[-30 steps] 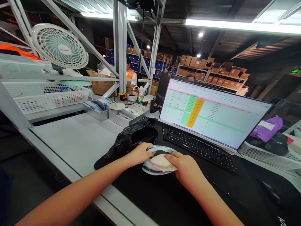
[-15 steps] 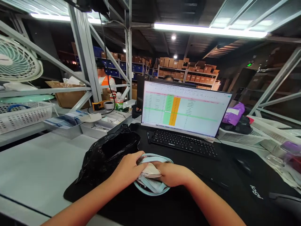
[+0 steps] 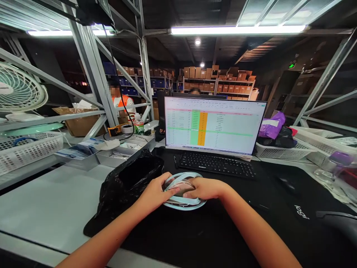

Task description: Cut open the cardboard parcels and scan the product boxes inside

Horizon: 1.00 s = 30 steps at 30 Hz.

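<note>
Between my hands is a rounded, see-through pouch with light blue trim [image 3: 185, 201], with pale, flat contents showing inside. My left hand [image 3: 157, 190] grips its left side, the thumb lying over the contents. On the other side my right hand [image 3: 205, 188] reaches in at the top right, fingers bent and partly hidden inside; it seems to grasp the pouch or what is in it. Left of the pouch, close by my left hand, a crumpled black plastic bag [image 3: 114, 193] lies with its mouth gaping.
A monitor [image 3: 223, 126] with a spreadsheet stands behind a black keyboard [image 3: 216, 165]. On the right are a mouse [image 3: 287, 183] and a white basket [image 3: 287, 150] of wrapped packages. Grey trays [image 3: 111, 158] and a fan [image 3: 19, 87] stand left. A person in an orange vest [image 3: 125, 101] is beyond.
The pouch has turned and tilted slightly away, with its blue strap now across the front. My right thumb now shows over the contents. The view has shifted a little.
</note>
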Each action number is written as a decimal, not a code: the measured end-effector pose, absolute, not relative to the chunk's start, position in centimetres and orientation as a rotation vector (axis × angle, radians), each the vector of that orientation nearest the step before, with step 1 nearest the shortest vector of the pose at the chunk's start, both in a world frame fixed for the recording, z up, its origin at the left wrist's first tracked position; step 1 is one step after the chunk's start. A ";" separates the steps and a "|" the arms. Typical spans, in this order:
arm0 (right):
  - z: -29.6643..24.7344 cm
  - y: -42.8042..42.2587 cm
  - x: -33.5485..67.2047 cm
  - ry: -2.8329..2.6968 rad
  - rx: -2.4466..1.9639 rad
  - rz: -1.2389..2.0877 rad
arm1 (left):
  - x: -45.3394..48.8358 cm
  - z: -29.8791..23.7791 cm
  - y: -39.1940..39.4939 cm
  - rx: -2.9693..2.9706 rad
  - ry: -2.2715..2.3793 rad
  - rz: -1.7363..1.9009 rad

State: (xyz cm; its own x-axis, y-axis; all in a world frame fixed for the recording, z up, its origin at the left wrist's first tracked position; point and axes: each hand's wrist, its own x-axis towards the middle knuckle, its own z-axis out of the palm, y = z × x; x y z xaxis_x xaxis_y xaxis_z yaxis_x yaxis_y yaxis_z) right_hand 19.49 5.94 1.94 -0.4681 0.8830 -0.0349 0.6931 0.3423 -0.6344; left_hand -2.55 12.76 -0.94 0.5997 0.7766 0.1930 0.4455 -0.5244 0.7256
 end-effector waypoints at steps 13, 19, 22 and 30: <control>2.7 5.2 22.5 -2.224 -1.494 0.432 | -1.9 -3.6 14.3 2.009 0.795 0.655; 0.9 7.3 20.1 -2.104 -1.730 0.377 | -2.2 -3.7 14.6 1.658 0.821 0.617; 0.6 7.5 19.8 -2.019 -1.796 0.351 | -2.7 -3.2 14.2 1.392 0.876 0.516; 2.1 5.9 22.6 -2.223 -1.501 0.645 | -4.3 -4.4 15.9 1.610 1.070 0.290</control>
